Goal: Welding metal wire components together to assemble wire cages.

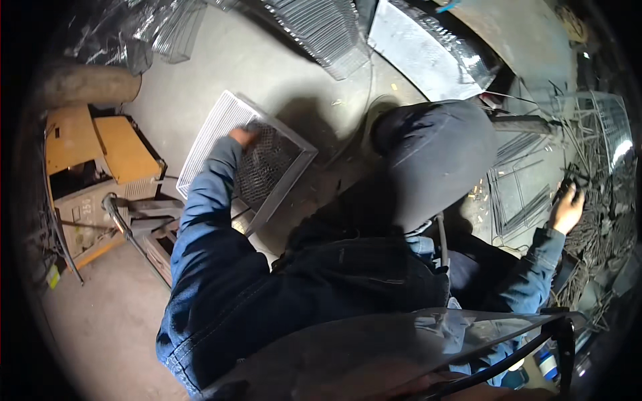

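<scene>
My left hand [245, 136] is at a light grey metal basket [302, 160] with ribbed sides and a dark mesh inside, tilted on the floor in front of me. It touches the basket where the ribbed side meets the mesh. Its fingers are lost in shadow, so their grip does not show. On the far right, my right hand [567, 212] reaches to a heap of thin dark metal rods [592, 234]. Its thumb and a finger stand apart, beside a dark clump [574, 176] at the heap's edge. Nothing shows clearly held in it.
At the left stands a yellow-and-grey machine [107, 150] with a torch-like handle [115, 212] and cables. A brown cylinder [93, 85] lies behind it. Ribbed wire racks [314, 33] and a pale metal panel [428, 57] are at the back. My bent knee [448, 144] is between my hands.
</scene>
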The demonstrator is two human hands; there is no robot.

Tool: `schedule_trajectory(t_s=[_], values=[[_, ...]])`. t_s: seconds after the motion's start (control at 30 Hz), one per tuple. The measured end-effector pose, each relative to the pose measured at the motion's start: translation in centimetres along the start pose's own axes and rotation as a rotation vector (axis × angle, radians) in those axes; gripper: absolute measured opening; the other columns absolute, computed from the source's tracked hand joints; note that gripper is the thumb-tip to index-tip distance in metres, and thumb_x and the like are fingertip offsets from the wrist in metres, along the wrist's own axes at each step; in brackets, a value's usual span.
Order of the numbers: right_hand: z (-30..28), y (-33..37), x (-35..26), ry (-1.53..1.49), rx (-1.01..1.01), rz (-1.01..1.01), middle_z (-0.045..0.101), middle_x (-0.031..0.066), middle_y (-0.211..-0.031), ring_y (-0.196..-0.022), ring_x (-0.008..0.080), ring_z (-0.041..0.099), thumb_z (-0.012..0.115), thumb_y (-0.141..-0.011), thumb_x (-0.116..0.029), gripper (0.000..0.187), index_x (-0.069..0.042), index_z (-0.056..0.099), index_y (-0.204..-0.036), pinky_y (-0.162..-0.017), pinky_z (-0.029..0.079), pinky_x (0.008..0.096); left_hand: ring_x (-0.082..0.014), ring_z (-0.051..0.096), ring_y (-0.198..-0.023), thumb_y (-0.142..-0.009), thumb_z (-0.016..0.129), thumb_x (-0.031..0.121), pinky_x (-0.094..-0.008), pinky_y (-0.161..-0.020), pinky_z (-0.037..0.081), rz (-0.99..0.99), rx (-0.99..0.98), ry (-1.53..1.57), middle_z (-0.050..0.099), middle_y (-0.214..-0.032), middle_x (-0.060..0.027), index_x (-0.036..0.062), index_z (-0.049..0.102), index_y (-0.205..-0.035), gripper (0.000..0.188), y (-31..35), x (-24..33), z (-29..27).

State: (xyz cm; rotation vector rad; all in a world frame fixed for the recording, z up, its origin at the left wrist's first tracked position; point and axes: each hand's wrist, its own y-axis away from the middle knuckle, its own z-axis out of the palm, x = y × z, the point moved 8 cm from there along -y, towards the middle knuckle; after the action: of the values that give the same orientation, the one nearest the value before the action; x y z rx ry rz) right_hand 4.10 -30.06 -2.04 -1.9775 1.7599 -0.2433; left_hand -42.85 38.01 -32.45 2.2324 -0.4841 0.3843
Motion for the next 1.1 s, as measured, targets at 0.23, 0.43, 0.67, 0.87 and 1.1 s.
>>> schedule_trajectory(t_s=[0.23, 0.43, 0.67, 0.87, 1.1], values=[[1.1, -1.2, 6.2, 0.014, -0.080, 0.144, 0.052, 0.0243, -0.123, -0.115, 0.0316, 0.051, 0.055, -0.087, -0.047, 0.067, 0.010, 0.047, -0.123, -0.097, 0.039, 0.0337, -0.0299, 0.038, -0.126, -0.085, 0.051, 0.049, -0.0532, -0.098, 0.033, 0.157, -0.129, -0.524, 0.037, -0.139, -0.0140, 0.0118, 0.038, -0.135, 0.063, -8.5, -18.1, 20.5], [2.2, -0.8, 2.9, 0.035, -0.059, 0.132, 0.053, 0.0248, -0.122, -0.112, 0.0305, 0.052, 0.055, -0.089, -0.042, 0.064, 0.012, 0.045, -0.122, -0.096, 0.038, 0.0323, -0.0358, 0.037, -0.125, -0.082, 0.051, 0.051, -0.0576, -0.098, 0.031, 0.047, -0.080, -0.587, 0.039, -0.137, -0.0139, 0.0168, 0.037, -0.135, 0.065, -9.0, -14.8, 21.3], [1.1, 0.3, 2.1, -0.122, -0.060, 0.246, 0.055, 0.0225, -0.120, -0.106, 0.0262, 0.055, 0.053, -0.091, -0.037, 0.061, 0.012, 0.041, -0.126, -0.092, 0.041, 0.0305, -0.0356, 0.056, -0.105, -0.068, 0.070, 0.041, -0.0409, -0.091, 0.046, -0.272, -0.057, -0.575, 0.050, -0.124, -0.0228, 0.0184, 0.044, -0.130, 0.071, -4.8, -11.7, 12.2], [1.5, -0.6, 3.6, 0.002, -0.035, 0.145, 0.051, 0.0272, -0.122, -0.113, 0.0335, 0.051, 0.051, -0.089, -0.046, 0.069, 0.013, 0.043, -0.124, -0.095, 0.039, 0.0350, -0.0349, 0.061, -0.093, -0.070, 0.069, 0.038, -0.0425, -0.082, 0.049, 0.083, -0.092, -0.267, 0.065, -0.095, -0.0158, 0.0119, 0.067, -0.095, 0.036, -4.5, -8.8, 10.2], [2.5, -1.7, 5.6, -0.142, -0.045, 0.129, 0.063, 0.0168, -0.106, -0.093, 0.0219, 0.060, 0.055, -0.090, -0.034, 0.049, 0.007, 0.052, -0.117, -0.083, 0.046, 0.0299, -0.0143, 0.058, -0.066, -0.079, 0.066, 0.013, -0.0271, -0.062, 0.049, 0.458, -0.022, 0.516, 0.062, -0.080, -0.0050, 0.0003, 0.061, -0.098, 0.023, 7.7, 7.4, -12.3]])
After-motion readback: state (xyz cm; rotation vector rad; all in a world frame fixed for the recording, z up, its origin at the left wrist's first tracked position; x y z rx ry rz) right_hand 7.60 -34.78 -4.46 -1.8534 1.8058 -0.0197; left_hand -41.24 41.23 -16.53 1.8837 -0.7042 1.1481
